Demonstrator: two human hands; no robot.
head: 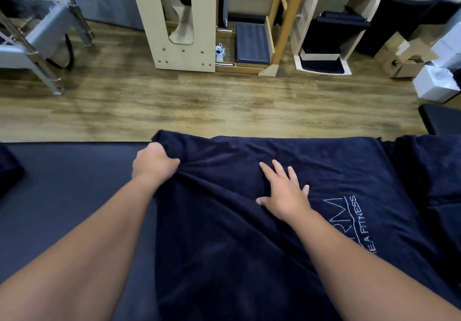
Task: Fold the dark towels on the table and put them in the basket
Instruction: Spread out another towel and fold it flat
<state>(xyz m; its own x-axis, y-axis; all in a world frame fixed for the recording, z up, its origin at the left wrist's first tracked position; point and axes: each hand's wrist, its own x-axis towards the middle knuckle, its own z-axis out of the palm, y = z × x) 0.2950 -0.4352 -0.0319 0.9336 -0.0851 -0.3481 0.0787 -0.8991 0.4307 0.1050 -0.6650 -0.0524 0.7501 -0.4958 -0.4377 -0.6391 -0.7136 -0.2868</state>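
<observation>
A dark navy towel (249, 233) with white embroidered lettering lies spread over the dark padded table (62, 196). My left hand (153, 162) grips the towel's far left corner, bunching the cloth there. My right hand (284, 191) rests flat on the middle of the towel with its fingers spread. More dark towel cloth (429, 171) lies crumpled at the right end of the table. No basket is in view.
A dark folded shape (8, 168) sits at the table's left edge. Beyond the table is wood floor (199, 101), with a pale wooden cabinet (182, 21), a ladder-like frame (282, 21), metal-framed equipment (37, 33) and white boxes (434, 83) along the back.
</observation>
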